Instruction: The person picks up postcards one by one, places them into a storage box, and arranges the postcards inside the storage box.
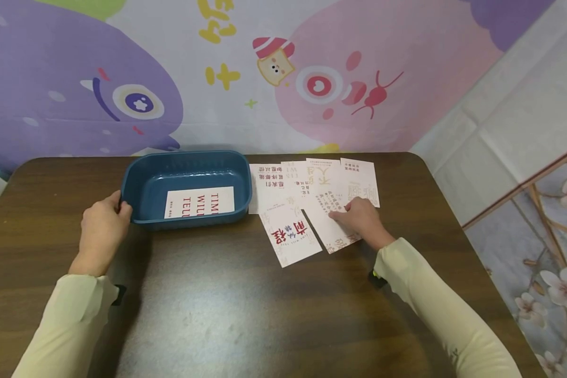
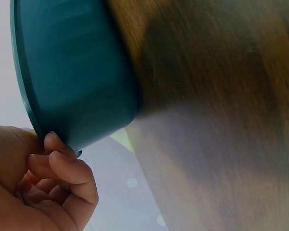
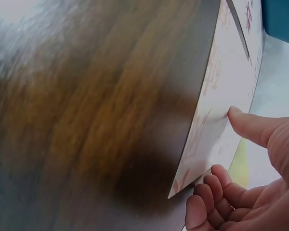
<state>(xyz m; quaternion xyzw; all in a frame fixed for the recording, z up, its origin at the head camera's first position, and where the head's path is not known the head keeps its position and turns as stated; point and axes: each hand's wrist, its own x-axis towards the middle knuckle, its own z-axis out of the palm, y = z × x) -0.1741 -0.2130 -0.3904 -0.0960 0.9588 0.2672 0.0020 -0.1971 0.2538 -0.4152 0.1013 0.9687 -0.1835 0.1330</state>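
A dark blue plastic basin (image 1: 189,224) stands at the back left of the table. My left hand (image 1: 105,227) grips its left end at the rim; in the left wrist view the curled fingers (image 2: 72,168) lie against the outside. Inside the basin is a white card (image 1: 200,202) with red lettering. At the right, my right hand (image 1: 361,218) pinches a printed card (image 1: 333,223), thumb on its face and fingers at its edge, as the right wrist view shows. Beside that lies a card with red and blue characters (image 1: 290,231).
Several overlapping cards (image 1: 321,170) lie behind my right hand, along the back of the brown wooden table (image 1: 208,315). A cartoon-printed cloth (image 1: 227,115) hangs directly behind the table. A flowered panel (image 1: 548,252) stands off to the right.
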